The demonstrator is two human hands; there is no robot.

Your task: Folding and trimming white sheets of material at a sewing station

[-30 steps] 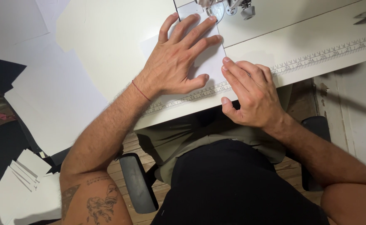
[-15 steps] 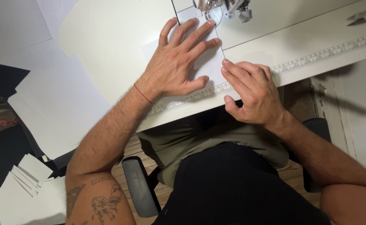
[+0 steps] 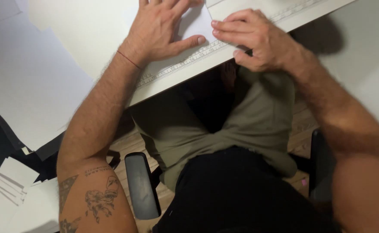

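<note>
White table (image 3: 90, 26) with a ruler strip (image 3: 185, 64) printed along its near edge; white sheets (image 3: 21, 95) lie on the floor at left. Left hand (image 3: 163, 28) lies flat, fingers spread, pressing a white piece (image 3: 197, 23) onto the tabletop, not gripping. Right hand (image 3: 252, 36) has curled fingertips on the piece's right edge, thumb under the table lip. Risk: uneven pressure could let the piece skew or crease. No containers in view.

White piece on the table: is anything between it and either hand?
Nothing visible. The left hand lies flat on the white piece, and the right hand has its fingertips at its near edge, by the printed ruler strip along the table edge.
</note>
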